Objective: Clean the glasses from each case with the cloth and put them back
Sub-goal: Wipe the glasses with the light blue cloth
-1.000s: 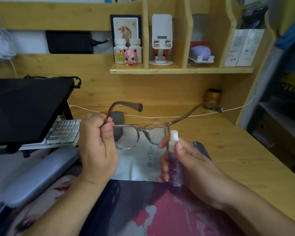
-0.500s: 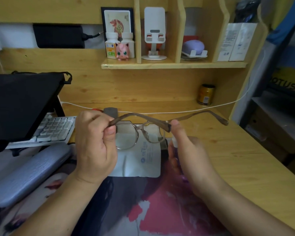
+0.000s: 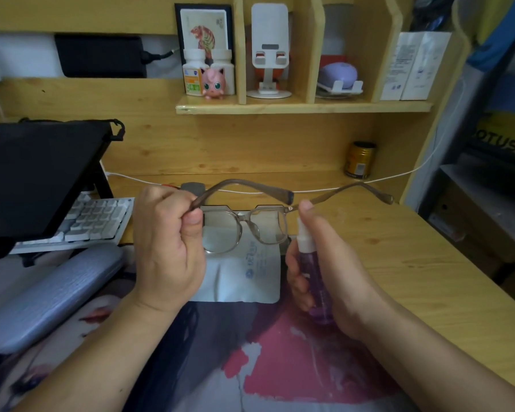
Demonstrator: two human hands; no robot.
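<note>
Pinched at the left hinge by the curled left hand [image 3: 168,251], brown-framed glasses [image 3: 246,228] hang with both temples unfolded, just above a pale grey cloth [image 3: 244,278] lying flat on the desk mat [image 3: 295,352]. To the right of the glasses, the right hand [image 3: 324,272] grips a purple spray bottle [image 3: 312,278], forefinger on its white top. Left of the cloth lies a grey glasses case [image 3: 51,295].
</note>
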